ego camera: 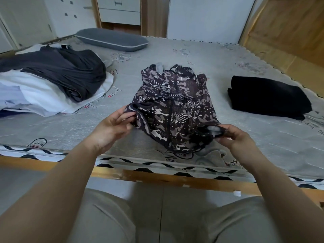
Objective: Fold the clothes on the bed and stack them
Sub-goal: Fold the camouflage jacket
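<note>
A dark patterned camouflage garment (177, 106) lies on the bed (192, 55) in front of me, its near end lifted off the mattress. My left hand (112, 127) pinches the garment's near left edge between thumb and fingers. My right hand (236, 137) pinches its near right corner, where grey lining shows. A folded black garment (268, 97) lies to the right. On the left sits a loose pile with a dark grey garment (66, 72) over white clothes (35, 95).
A grey pillow (112, 39) lies at the far side of the bed. The wooden bed frame (157, 178) runs along the near edge, just ahead of my knees. White drawers (119, 11) and a wooden door (289, 27) stand behind the bed.
</note>
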